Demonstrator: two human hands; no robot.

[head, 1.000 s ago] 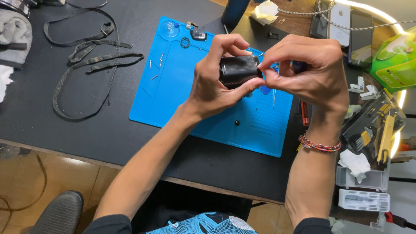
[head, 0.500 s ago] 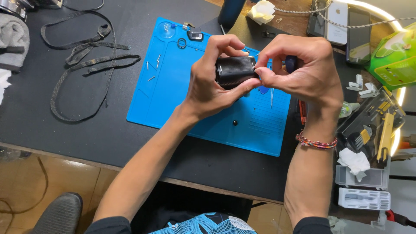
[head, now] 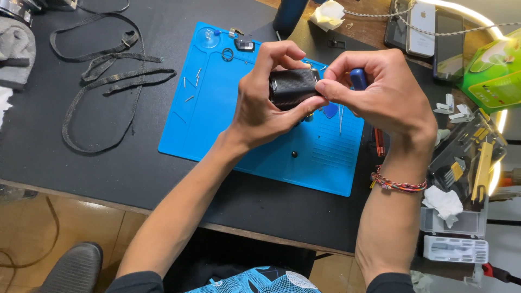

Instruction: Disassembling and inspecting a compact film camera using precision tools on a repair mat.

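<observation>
A small black block [head: 293, 87] with a textured face is held in the air above the blue mat [head: 228, 125], between both hands. The left hand [head: 266, 108] wraps it from below and behind, its fingers [head: 279, 51] curled over the top and the thumb pressed against the lower edge. The right hand [head: 385, 97] meets it from the other side: thumb and forefinger are pinched together on the block's right end, and the other fingers close around a blue-handled tool [head: 358, 77] whose tip is hidden behind the hands. A woven bracelet [head: 399, 185] sits on the right wrist.

Under the hands on the mat lie a blue pick [head: 330, 110], a thin metal rod [head: 341, 118] and a small dark knob [head: 294, 154]. At the mat's far edge are loose screws [head: 191, 87], a ring [head: 227, 54], a clear suction cup [head: 209, 38] and a small metal part [head: 242, 42].

The mat rests on a black table [head: 81, 163]. A black strap [head: 103, 76] lies in loops to the left, well apart from the hands. To the right stand a tool tray [head: 469, 157], white tissue [head: 444, 202], clear plastic cases [head: 455, 248] and a green box [head: 494, 70]. Two phones [head: 423, 24] and a crumpled paper [head: 330, 13] lie at the far side
</observation>
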